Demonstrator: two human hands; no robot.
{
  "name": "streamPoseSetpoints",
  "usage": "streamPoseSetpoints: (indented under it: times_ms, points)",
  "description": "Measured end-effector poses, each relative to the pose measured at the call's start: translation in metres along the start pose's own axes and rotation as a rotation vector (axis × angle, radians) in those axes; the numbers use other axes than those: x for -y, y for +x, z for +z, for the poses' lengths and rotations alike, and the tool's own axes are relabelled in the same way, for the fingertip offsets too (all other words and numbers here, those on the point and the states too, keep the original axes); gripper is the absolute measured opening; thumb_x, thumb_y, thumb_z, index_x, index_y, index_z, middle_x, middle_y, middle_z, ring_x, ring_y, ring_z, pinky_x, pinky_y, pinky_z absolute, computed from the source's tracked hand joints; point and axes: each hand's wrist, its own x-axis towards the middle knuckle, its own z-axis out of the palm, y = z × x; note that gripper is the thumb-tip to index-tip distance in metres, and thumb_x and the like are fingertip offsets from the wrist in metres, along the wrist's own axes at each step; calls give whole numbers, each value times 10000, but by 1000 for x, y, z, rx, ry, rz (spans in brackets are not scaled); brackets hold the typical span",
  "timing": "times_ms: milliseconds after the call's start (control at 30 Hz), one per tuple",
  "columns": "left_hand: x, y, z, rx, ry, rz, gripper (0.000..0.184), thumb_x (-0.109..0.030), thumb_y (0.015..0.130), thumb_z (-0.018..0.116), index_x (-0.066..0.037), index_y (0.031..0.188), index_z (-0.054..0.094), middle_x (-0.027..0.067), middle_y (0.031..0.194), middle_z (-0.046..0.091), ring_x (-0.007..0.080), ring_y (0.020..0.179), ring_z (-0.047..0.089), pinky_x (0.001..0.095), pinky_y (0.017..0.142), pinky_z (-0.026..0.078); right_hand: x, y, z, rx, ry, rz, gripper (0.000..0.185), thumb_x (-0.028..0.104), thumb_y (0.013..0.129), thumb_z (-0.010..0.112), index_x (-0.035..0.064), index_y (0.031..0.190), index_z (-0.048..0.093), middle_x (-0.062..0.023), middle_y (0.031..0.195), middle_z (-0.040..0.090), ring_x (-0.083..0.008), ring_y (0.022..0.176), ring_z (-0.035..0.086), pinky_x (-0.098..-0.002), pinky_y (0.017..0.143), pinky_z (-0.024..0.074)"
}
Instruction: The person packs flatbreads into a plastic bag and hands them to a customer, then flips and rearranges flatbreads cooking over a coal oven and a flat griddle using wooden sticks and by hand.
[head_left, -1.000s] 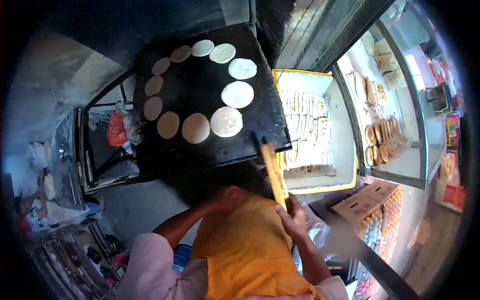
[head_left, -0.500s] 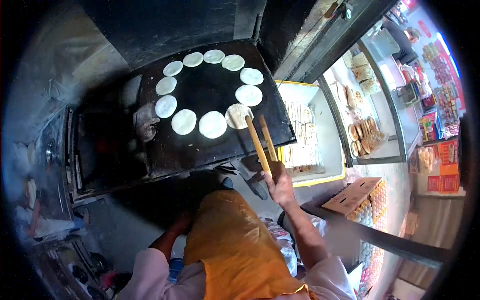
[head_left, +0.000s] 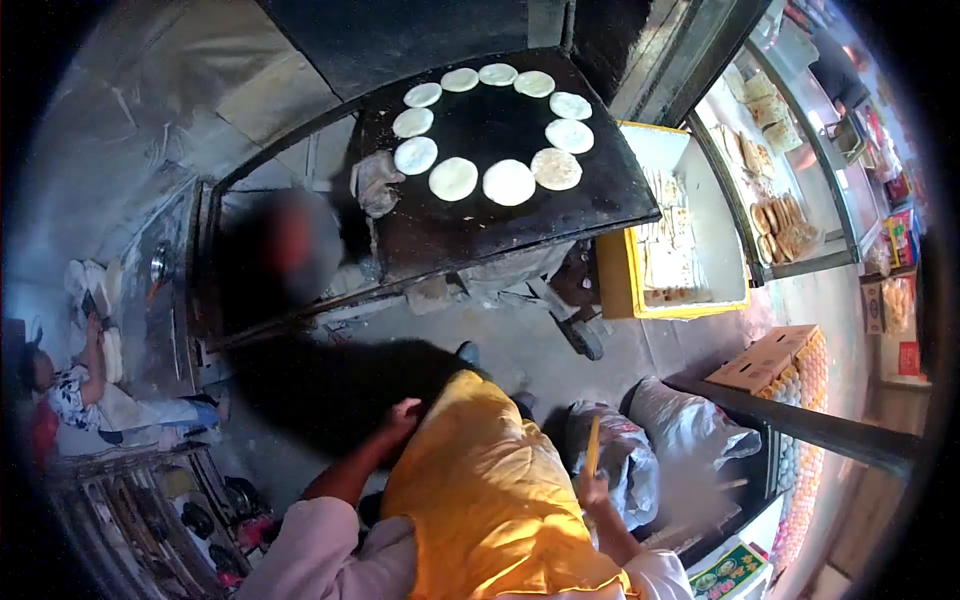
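Down beside my yellow apron [head_left: 485,480], my right hand [head_left: 594,490] is closed around wooden tongs [head_left: 592,447], which point up and away from me and show as one narrow strip. My left hand [head_left: 403,416] hangs at the apron's left edge, its fingers loosely curled and nothing visible in them. Beyond both hands, a dark griddle [head_left: 500,228] carries a ring of pale round flatbreads [head_left: 509,182]. One flatbread [head_left: 556,169] at the near right has a browned, speckled top. A crumpled grey cloth [head_left: 377,184] lies at the griddle's left edge.
Right of the griddle stands a yellow-edged white box [head_left: 700,240] holding baked breads. Bulging sacks [head_left: 690,420] lie on the floor to my right, near stacked eggs [head_left: 800,375] and a cardboard box [head_left: 765,358]. Left of the griddle something glows red. Another person [head_left: 75,390] is at the far left.
My right hand has drawn the tongs back from the browned flatbread, down to my side. The view has shifted, so the griddle sits farther off. My left hand shows more clearly.
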Motion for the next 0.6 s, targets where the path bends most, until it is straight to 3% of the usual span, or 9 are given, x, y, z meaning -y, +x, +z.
streamPoseSetpoints:
  times_ms: [33, 67, 133, 200, 233, 333, 433, 533, 600]
  points:
    - [28, 16, -13, -28, 80, 129, 309, -241, 929, 633, -62, 1179, 604, 34, 997, 660, 163, 828, 615, 343, 797, 513, -6, -33, 58, 60, 654, 421, 280, 291, 909, 541, 85, 1094, 581, -48, 738, 610, -250, 636, 596, -371, 572, 493]
    - [-10, 19, -24, -57, -166, -49, 303, -217, 941, 616, -49, 1192, 595, 46, 1001, 659, 149, 826, 611, 329, 789, 516, -8, -50, 95, 119, 1315, 838, 311, 323, 931, 503, 97, 1125, 593, -94, 819, 681, -310, 733, 652, -413, 650, 510]
    - [-96, 37, -52, -74, -422, -196, 294, -185, 962, 586, -30, 1212, 582, 64, 1002, 657, 128, 828, 603, 304, 786, 519, 37, -59, 19, 15, 586, 196, 237, 284, 944, 554, 66, 1034, 581, 43, 704, 542, -128, 588, 539, -295, 498, 454]
    - [-140, 67, -81, -61, -399, -102, 288, -186, 972, 570, -28, 1211, 584, 67, 1004, 655, 124, 851, 602, 293, 799, 515, 64, -43, 0, -16, 321, 85, 257, 305, 920, 605, 64, 1010, 595, 52, 697, 534, -120, 570, 526, -290, 489, 439]
    - [-158, 86, -97, -53, -365, -40, 286, -197, 973, 569, -32, 1205, 590, 62, 1008, 655, 129, 871, 606, 293, 806, 512, 76, -35, 7, -83, 824, 384, 265, 314, 884, 657, 69, 974, 608, 38, 688, 539, -129, 561, 524, -290, 487, 429]
    - [-209, 141, -149, -128, -40, 301, 265, -217, 971, 558, -37, 1157, 618, 89, 1029, 669, 185, 923, 626, 336, 848, 499, 118, 20, -49, 59, 1367, 1160, 261, 312, 872, 631, 55, 882, 588, -33, 690, 589, -174, 569, 566, -327, 506, 454]
    - [-246, 206, -204, -196, 325, 599, 241, -170, 927, 577, -41, 1125, 625, 153, 1055, 654, 307, 1001, 623, 387, 893, 480, 198, 84, -152, -83, 1391, 1272, 433, 404, 845, 669, -13, 935, 596, -54, 630, 559, -191, 534, 549, -348, 472, 436]
    - [-295, 248, -245, -230, 648, 697, 325, -184, 877, 607, -65, 1179, 586, 157, 1208, 571, 361, 1101, 549, 438, 931, 447, 232, 110, -69, -301, 1346, 1256, 407, 384, 846, 691, 8, 963, 587, -34, 669, 551, -152, 534, 535, -313, 461, 422]
    - [-305, 282, -259, -243, 788, 791, 412, -222, 883, 638, -56, 1248, 541, 144, 1196, 567, 352, 1214, 457, 449, 1007, 391, 288, 125, -78, -310, 1441, 1256, 386, 372, 850, 693, 16, 951, 586, -26, 679, 549, -148, 544, 529, -306, 469, 417]
